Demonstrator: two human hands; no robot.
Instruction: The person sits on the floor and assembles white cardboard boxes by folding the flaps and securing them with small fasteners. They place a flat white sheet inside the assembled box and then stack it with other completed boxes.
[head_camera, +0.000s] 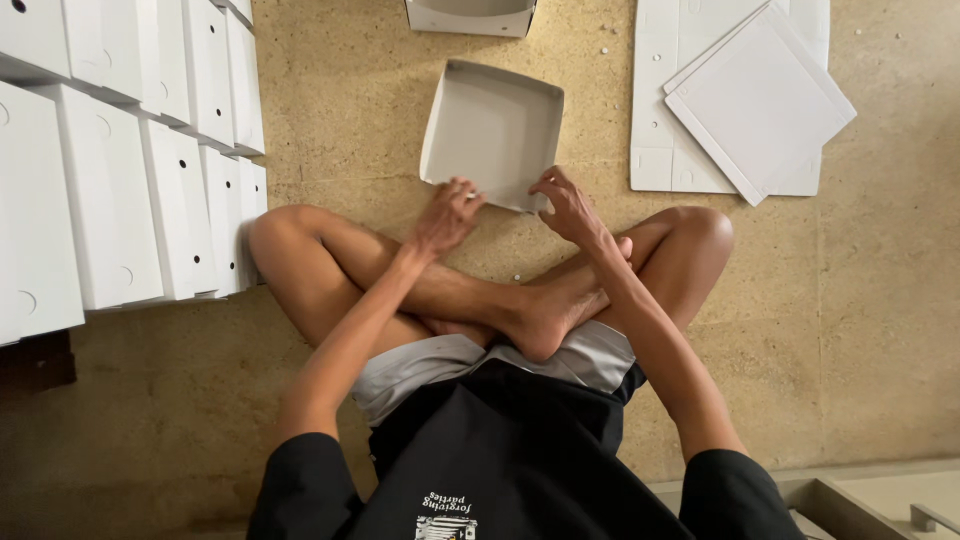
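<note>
Clearly both hands are at the near edge of the open white tray (492, 128), which lies on the floor (350, 120) just past the crossed legs. The left hand (446, 215) has its fingers (466, 190) curled on the near left corner; the right hand (567, 205) pinches the near wall with fingers (545, 183) closed on it. To fold well, I judge each corner should be pressed square while the other hand steadies the wall, so the base stays flat. Beyond the right fingers lie flat white card blanks (745, 95), one set askew on top. Left of the left fingers stand rows of finished white boxes (110, 180), each with a small round hole. Another tray (470, 15) sits farther ahead.
</note>
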